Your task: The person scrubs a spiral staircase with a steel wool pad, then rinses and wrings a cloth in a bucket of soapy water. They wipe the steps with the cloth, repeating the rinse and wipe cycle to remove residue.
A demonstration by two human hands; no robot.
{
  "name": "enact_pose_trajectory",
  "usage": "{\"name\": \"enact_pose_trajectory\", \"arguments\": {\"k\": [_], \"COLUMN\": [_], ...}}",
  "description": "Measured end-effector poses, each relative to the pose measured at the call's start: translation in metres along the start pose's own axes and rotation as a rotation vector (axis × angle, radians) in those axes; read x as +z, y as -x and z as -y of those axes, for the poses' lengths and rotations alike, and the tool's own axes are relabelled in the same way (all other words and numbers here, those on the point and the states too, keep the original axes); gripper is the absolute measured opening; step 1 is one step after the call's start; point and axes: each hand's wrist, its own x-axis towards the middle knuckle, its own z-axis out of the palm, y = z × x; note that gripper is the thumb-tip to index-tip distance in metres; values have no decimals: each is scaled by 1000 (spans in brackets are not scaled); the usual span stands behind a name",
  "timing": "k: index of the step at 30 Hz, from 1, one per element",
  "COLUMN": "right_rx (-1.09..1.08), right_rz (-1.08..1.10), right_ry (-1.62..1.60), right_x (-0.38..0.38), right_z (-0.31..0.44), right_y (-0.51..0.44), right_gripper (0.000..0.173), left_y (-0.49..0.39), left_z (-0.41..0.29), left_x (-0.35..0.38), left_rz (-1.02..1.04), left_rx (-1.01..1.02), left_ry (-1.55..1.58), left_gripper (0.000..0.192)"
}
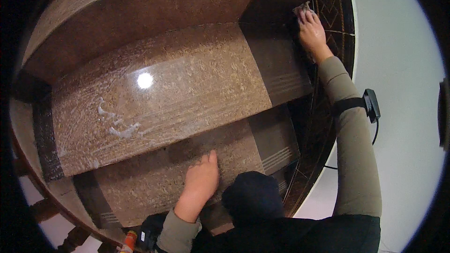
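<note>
At the wall end of a stone stair, my right hand (311, 30) presses a crumpled, damp-looking cloth (303, 8) against the dark skirting beside the riser. Part of the cloth is hidden under the fingers. My left hand (202, 177) hangs over the lower stair tread (147, 186), fingers loosely bent with the index finger straighter, and nothing shows in it. Between the hands lies the brown speckled upper tread (211, 88). White foam (123, 130) and wet streaks mark its left part.
A dark patterned skirting (328, 3) runs along the white wall (390, 42) on the right. On the left curves a railing (31, 172). An orange object (129, 240) and a black object (152, 230) are near my left forearm. A black device (371, 105) with a cable is strapped to my right sleeve.
</note>
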Motion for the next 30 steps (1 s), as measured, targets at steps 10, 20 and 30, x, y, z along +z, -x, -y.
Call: {"name": "enact_pose_trajectory", "arguments": {"k": [10, 20, 30], "right_rx": [140, 541, 463], "right_rz": [68, 49, 91], "right_ry": [-544, -1457, -1087], "right_x": [12, -64, 3], "right_z": [65, 19, 101], "right_y": [55, 136, 103], "right_gripper": [39, 39, 50], "left_y": [-4, -6, -4], "left_z": [7, 7, 5], "left_x": [-3, -3, -1], "left_rz": [-39, -71, -48], "left_rx": [22, 85, 72], "left_ry": [59, 104, 42], "left_gripper": [46, 43, 40]}}
